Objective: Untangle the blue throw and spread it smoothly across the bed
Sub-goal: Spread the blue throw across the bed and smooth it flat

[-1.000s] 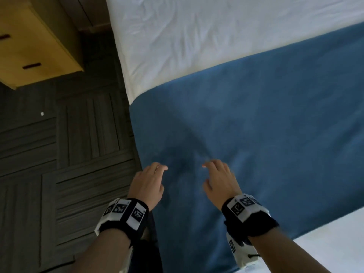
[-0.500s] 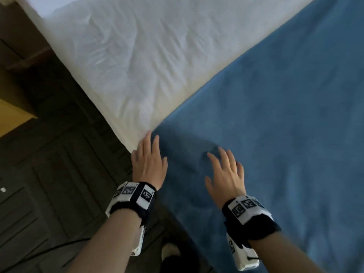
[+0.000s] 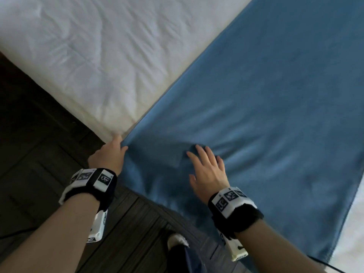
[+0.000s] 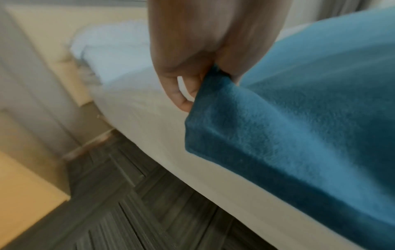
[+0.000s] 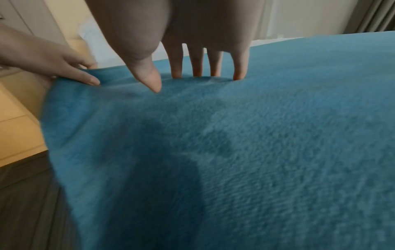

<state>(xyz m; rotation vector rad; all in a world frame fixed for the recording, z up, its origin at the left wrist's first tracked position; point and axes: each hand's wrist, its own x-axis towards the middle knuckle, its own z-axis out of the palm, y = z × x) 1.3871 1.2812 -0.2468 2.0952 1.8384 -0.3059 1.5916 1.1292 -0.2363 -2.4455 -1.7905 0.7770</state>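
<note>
The left hand (image 3: 110,154) pinches the edge of the blue throw (image 3: 266,119) at the bed (image 3: 94,62) side. The right hand (image 3: 208,170) presses flat on it, fingers straight.

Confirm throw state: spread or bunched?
Spread: blue throw lies flat across the bed, faint ripples by the right hand; left hand pinches its edge.

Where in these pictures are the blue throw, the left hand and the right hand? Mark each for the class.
blue throw (image 3: 275,115): head view, on its flat middle stretch over the bed.
left hand (image 3: 109,155): head view, on the back of the hand gripping the throw's edge.
right hand (image 3: 208,170): head view, on the back of the hand, fingers spread on the throw.
</note>
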